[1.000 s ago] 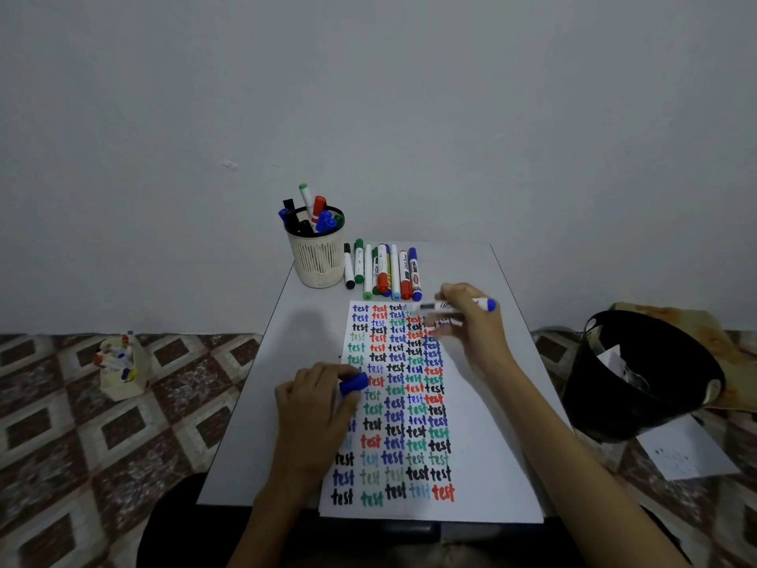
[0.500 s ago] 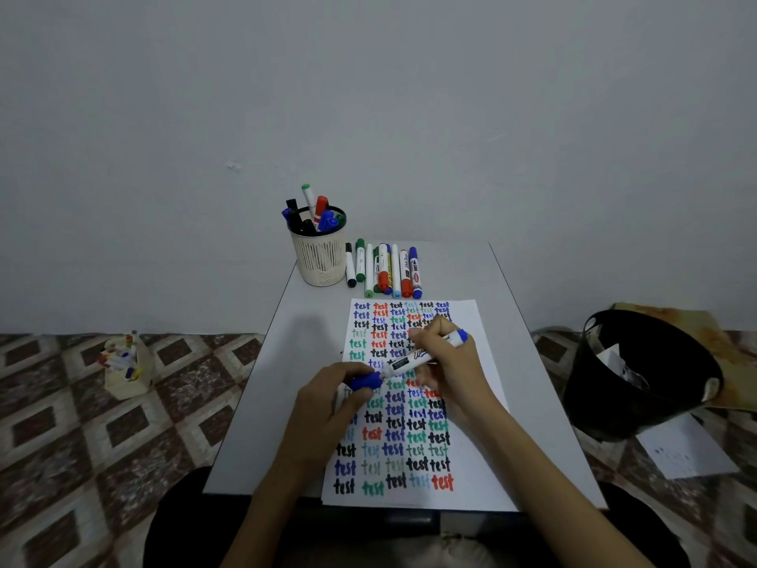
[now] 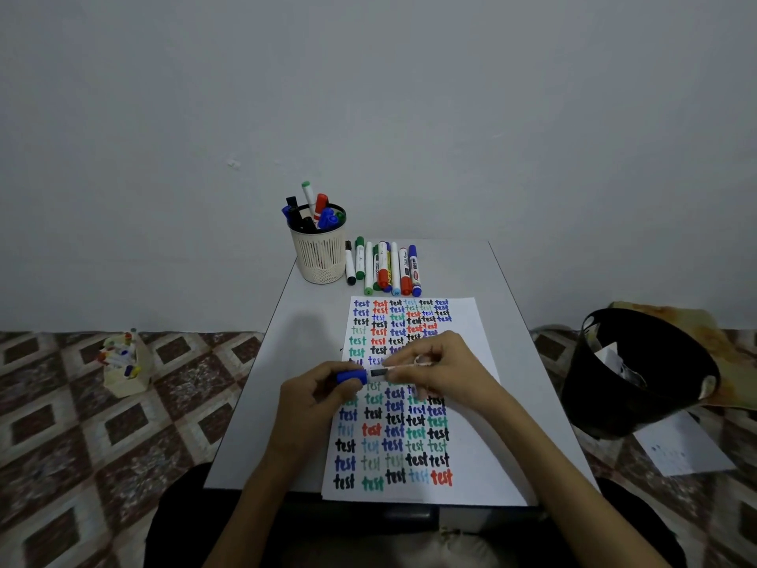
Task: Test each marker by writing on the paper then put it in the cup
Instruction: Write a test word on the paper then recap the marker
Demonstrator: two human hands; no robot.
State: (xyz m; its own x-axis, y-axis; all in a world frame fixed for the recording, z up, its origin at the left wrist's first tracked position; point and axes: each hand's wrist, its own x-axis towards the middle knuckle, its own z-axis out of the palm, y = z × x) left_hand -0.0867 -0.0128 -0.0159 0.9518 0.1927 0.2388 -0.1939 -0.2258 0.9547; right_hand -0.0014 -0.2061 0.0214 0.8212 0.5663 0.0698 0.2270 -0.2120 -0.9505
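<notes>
On the tiled floor at far left stands a small open box [image 3: 123,364] stuffed with coloured pens. On the grey worktop [image 3: 303,334], at its far left corner, a cream mesh cup [image 3: 319,256] holds several markers upright. Just beside it, a row of loose markers [image 3: 383,268] lies side by side above the top edge of the paper [image 3: 465,317]. The sheet is filled with columns of the word "test" in blue, red, green and black. Over its middle, the left hand [image 3: 315,399] pinches a blue cap [image 3: 351,377] between thumb and curled fingers. The cap meets the end of the white marker [image 3: 379,373], which lies level. The right hand [image 3: 440,368] grips the barrel with its fingers curled round it. How far the cap is seated cannot be told. On the floor to the right a black bin [image 3: 631,375] sits tilted, with a loose sheet [image 3: 684,448] next to it.
</notes>
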